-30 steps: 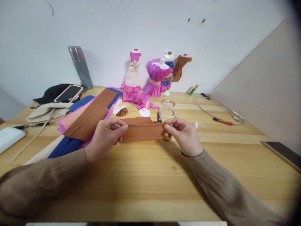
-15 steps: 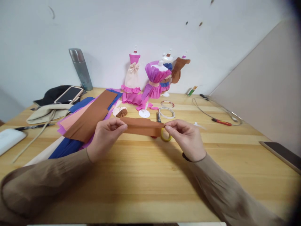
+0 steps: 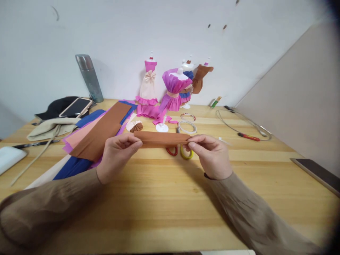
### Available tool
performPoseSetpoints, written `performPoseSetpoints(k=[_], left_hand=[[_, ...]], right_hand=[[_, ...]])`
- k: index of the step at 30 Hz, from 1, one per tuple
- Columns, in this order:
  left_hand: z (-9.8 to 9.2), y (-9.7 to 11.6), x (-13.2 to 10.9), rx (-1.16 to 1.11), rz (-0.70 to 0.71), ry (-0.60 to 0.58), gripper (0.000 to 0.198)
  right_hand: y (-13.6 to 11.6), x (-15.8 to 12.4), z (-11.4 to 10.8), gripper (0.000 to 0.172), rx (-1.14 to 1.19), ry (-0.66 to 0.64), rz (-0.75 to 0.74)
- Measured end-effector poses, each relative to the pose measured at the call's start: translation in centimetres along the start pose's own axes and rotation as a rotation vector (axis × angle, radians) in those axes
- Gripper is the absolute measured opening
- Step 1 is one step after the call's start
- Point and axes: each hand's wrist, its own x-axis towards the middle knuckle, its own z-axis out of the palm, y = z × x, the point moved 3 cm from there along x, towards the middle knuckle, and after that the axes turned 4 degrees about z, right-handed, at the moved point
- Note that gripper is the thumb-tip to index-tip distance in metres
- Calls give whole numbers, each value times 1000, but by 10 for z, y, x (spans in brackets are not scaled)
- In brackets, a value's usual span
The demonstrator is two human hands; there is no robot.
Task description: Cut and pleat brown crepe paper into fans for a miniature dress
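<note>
A strip of brown crepe paper (image 3: pixel 163 139) stretches level between my two hands above the table. My left hand (image 3: pixel 119 150) pinches its left end between thumb and fingers. At the other end, my right hand (image 3: pixel 211 154) pinches it the same way. A crease runs along the strip's length. Behind and below it lie scissors with a yellow handle loop (image 3: pixel 186 153) and a red one; the strip hides much of them. Just beyond my left hand sits a small pleated cream-and-brown paper fan (image 3: pixel 135 126).
Crepe paper sheets (image 3: pixel 102 132) are piled at left, near a phone (image 3: pixel 75 107) and a flask (image 3: pixel 90 78). Several small dress forms in paper dresses (image 3: pixel 175 88) stand at the back. Tape rolls (image 3: pixel 187 126), a red-handled tool (image 3: pixel 249 137) and another phone (image 3: pixel 318 173) lie about.
The strip's lower part has folded up, so it looks narrower and the red scissor loop now shows beneath it. Both hands keep their pinch, and the view has shifted slightly.
</note>
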Motion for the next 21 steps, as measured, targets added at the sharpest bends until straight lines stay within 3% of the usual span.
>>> performPoseSetpoints(k=[7, 12, 21], left_hand=[[5, -4, 0, -196, -284, -207, 18], [5, -9, 0, -276, -384, -187, 19], [3, -7, 3, -243, -256, -94, 13]], right_hand=[[0, 3, -3, 18, 9, 18, 77], [2, 5, -3, 19, -8, -3, 116], [8, 4, -8, 21, -41, 51, 62]])
